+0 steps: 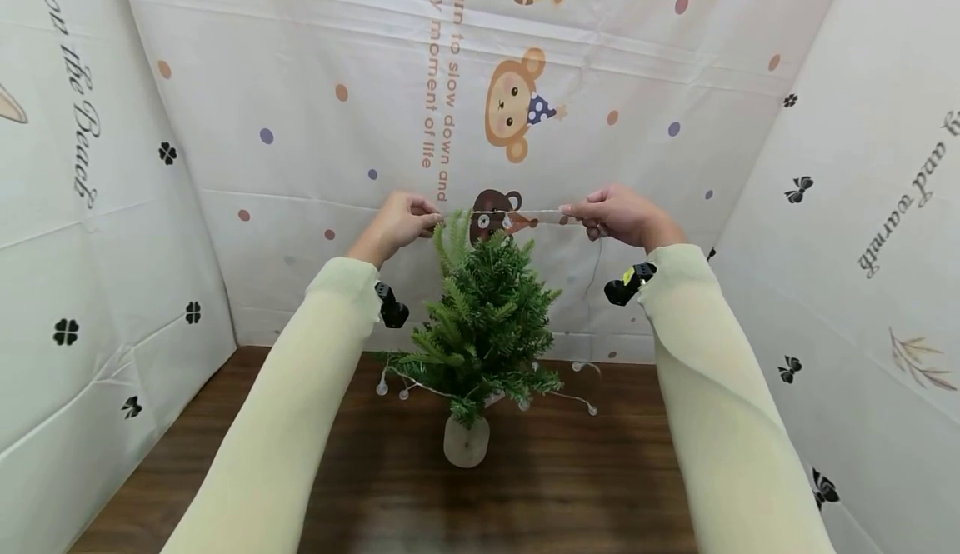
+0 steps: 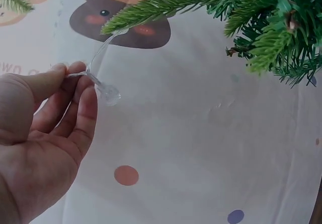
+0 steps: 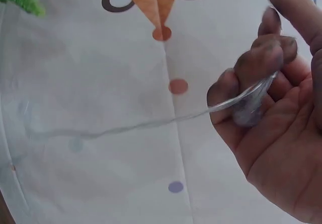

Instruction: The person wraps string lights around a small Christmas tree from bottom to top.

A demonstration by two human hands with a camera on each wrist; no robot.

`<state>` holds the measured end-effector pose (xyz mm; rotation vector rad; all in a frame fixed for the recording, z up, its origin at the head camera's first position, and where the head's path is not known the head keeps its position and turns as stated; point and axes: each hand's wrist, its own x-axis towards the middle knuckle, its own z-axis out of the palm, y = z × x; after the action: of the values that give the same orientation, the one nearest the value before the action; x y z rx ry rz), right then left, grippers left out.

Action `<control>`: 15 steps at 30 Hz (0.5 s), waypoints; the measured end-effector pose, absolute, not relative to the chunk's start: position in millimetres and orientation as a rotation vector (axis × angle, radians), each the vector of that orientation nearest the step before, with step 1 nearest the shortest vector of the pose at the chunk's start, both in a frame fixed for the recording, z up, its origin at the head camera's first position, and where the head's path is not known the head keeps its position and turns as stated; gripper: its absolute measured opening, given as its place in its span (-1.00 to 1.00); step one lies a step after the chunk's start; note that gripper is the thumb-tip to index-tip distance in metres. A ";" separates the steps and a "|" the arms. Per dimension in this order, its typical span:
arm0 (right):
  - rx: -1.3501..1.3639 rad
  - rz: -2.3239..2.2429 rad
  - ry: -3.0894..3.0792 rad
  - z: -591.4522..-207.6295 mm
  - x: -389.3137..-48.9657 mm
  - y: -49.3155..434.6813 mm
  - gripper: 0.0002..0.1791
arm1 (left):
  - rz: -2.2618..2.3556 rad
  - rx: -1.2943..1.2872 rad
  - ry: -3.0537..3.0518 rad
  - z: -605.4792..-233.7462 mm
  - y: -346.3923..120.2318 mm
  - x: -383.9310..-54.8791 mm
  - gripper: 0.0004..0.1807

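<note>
A small green Christmas tree (image 1: 495,304) stands between my arms, its round pale base (image 1: 467,443) on the wooden surface. Behind and above its tip, a string of lights (image 1: 536,211) runs nearly straight from hand to hand. My left hand (image 1: 401,222) pinches the thin wire between thumb and fingertips; in the left wrist view a clear bulb (image 2: 109,94) dangles just beyond them. On the other side my right hand (image 1: 618,214) grips the wire. The right wrist view shows another clear bulb (image 3: 247,114) inside its curled fingers, and wire trailing away from the hand.
Lower branches carry more of the light string, with bulbs (image 1: 592,410) sticking out on both sides. A brown wood-grain surface (image 1: 555,471) lies below. White printed cloth (image 1: 300,146) hangs behind the tree and along both sides.
</note>
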<state>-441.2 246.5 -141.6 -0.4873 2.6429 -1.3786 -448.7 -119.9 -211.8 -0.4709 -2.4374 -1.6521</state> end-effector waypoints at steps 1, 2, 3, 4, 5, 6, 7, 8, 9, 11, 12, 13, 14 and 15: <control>-0.495 -1.394 2.627 -142.1 -440.1 249.3 -0.65 | -1.672 -0.469 -2.426 -213.4 -120.9 -449.6 -0.78; -0.499 -1.414 2.609 -142.5 -439.1 252.1 -0.63 | -1.694 -0.464 -2.412 -215.0 -122.0 -450.4 -0.79; -0.503 -1.445 2.582 -142.6 -438.0 254.8 -0.63 | -1.710 -0.458 -2.401 -216.6 -123.2 -450.9 -0.79; -0.496 -1.480 2.550 -142.5 -437.2 257.7 -0.62 | -1.720 -0.451 -2.394 -218.2 -124.5 -451.2 -0.79; -0.498 -1.509 2.521 -142.2 -436.3 260.7 -0.63 | -1.729 -0.446 -2.390 -219.9 -125.7 -451.6 -0.80; -0.506 -1.536 2.487 -141.7 -435.4 263.6 -0.64 | -1.739 -0.439 -2.387 -221.6 -126.8 -451.8 -0.80; -0.501 -1.570 2.457 -141.0 -434.6 266.6 -0.66 | -1.746 -0.433 -2.385 -223.3 -127.9 -451.9 -0.80; -0.502 -1.596 2.432 -140.1 -433.7 269.4 -0.70 | -1.756 -0.432 -2.380 -224.9 -128.8 -452.1 -0.80; -0.501 -1.613 2.411 -138.9 -432.7 272.2 -0.75 | -1.765 -0.430 -2.378 -226.4 -129.6 -451.9 -0.80; -0.486 -1.610 2.427 -136.4 -430.3 278.1 -0.87 | -1.778 -0.428 -2.371 -229.0 -131.2 -451.3 -0.79; -0.476 -1.594 2.451 -135.1 -429.5 281.7 -0.91 | -1.785 -0.426 -2.362 -229.9 -132.1 -451.1 -0.78; -0.453 -1.574 2.487 -133.6 -428.3 285.3 -0.91 | -1.795 -0.422 -2.349 -230.7 -132.9 -450.8 -0.78; -0.437 -1.545 2.523 -132.3 -426.8 288.9 -0.90 | -1.803 -0.418 -2.337 -231.2 -133.7 -450.4 -0.78; -0.415 -1.516 2.562 -131.1 -425.3 292.9 -0.90 | -1.812 -0.411 -2.327 -231.6 -134.7 -450.3 -0.77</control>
<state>-425.3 292.9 -131.1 -0.4151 2.5616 -1.5156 -450.3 -134.7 -231.6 -0.4112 -2.3271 -1.8116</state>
